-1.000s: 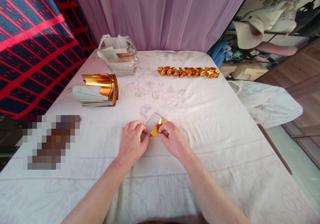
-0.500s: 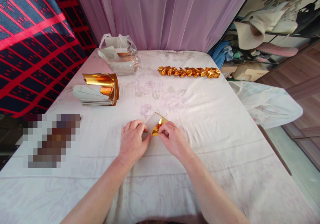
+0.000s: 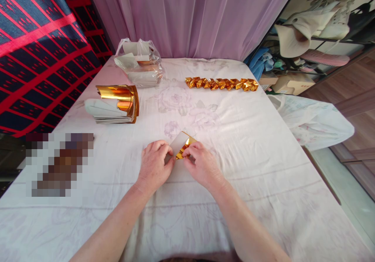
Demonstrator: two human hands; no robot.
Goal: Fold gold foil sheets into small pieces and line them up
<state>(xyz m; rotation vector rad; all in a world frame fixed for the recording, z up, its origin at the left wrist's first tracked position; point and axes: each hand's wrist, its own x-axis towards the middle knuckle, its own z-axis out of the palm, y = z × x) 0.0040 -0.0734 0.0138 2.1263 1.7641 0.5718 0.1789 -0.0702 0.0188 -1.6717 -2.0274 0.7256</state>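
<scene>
In the head view, both hands met at the middle of the table (image 3: pixel 263 184), which was covered by a pale flowered cloth. The left hand (image 3: pixel 154 164) lay palm down, its fingers curled over the near left part of a small gold sheet (image 3: pixel 183 147) and pinching its edge. The right hand (image 3: pixel 202 162) was closed the same way on the sheet's right side, thumb and forefinger nipped on a gold fold. The sheet rested on the cloth between the two hands, its white back turned up and a gold corner showing at the far tip.

Farther back on the left stood a stack of sheets (image 3: pixel 113 107), its top leaves curled over to show gold. Behind it, near the table's far edge, sat a clear bag (image 3: pixel 137 65) with more paper inside. A row of folded gold pieces (image 3: pixel 221 84) lay in a line across the far right of the table. A purple curtain (image 3: pixel 190 16) hung behind, and a blurred patch covered something at the near left.
</scene>
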